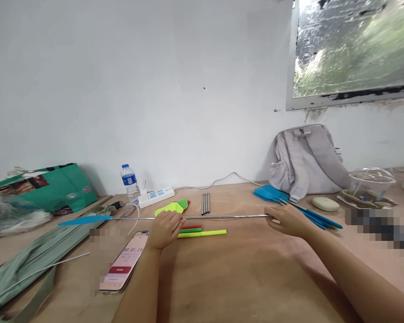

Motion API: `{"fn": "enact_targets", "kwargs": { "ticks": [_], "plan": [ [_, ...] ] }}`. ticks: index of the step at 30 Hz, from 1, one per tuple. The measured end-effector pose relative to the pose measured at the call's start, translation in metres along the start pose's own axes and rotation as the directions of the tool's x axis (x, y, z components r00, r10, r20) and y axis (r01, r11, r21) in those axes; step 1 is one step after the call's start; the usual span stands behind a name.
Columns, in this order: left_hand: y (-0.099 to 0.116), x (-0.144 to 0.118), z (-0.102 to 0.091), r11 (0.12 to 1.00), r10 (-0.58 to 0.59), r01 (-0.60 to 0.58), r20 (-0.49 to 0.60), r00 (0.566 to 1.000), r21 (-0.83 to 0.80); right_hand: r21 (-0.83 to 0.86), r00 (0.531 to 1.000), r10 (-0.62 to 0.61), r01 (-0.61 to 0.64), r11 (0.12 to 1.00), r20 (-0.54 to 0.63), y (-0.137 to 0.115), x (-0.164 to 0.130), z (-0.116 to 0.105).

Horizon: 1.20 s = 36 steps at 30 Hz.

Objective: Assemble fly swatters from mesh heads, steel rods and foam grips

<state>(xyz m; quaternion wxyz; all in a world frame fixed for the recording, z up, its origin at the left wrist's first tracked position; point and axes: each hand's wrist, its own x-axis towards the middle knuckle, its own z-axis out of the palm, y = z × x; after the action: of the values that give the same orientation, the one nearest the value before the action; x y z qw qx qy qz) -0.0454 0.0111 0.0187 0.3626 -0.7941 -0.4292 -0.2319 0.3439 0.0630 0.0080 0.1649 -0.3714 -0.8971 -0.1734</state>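
Head view shows the left hand (164,229) and right hand (287,220) both closed around a thin metal rod (222,217) held above the desk's (249,278) middle; its blue handle (84,220) overhangs leftward, so uneven pulling could bend it

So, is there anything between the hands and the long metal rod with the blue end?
Nothing visible. The left hand and the right hand both already hold the metal rod, level above the wooden table. The coloured handles lie beneath it and the grey rods behind it, neither blocking a hand.
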Motion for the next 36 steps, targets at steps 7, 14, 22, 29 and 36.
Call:
{"fn": "enact_targets", "kwargs": {
  "ticks": [7,14,22,29,36],
  "plan": [
    [0.001,-0.003,0.004,0.986,-0.169,0.170,-0.066,0.983,0.006,-0.081,0.940,0.331,-0.338,0.938,-0.086,0.007,-0.004,0.000],
    [0.007,-0.002,0.015,0.965,-0.255,0.260,-0.139,0.957,0.023,-0.185,0.812,0.571,-0.583,0.791,-0.121,0.017,-0.010,0.004],
    [0.003,-0.003,0.006,0.663,-0.733,0.665,-0.478,0.484,-0.344,-0.227,0.747,0.654,-0.662,0.714,-0.122,0.039,-0.028,0.003],
    [-0.017,-0.007,0.019,0.011,-0.998,0.181,-0.001,0.059,-0.983,-0.168,0.756,0.643,-0.655,0.737,-0.122,0.062,-0.049,0.007],
    [-0.034,-0.015,0.018,-0.305,-0.952,-0.181,0.302,0.047,-0.935,-0.195,0.725,0.671,-0.689,0.698,-0.157,0.077,-0.061,0.012]
  ]
}}
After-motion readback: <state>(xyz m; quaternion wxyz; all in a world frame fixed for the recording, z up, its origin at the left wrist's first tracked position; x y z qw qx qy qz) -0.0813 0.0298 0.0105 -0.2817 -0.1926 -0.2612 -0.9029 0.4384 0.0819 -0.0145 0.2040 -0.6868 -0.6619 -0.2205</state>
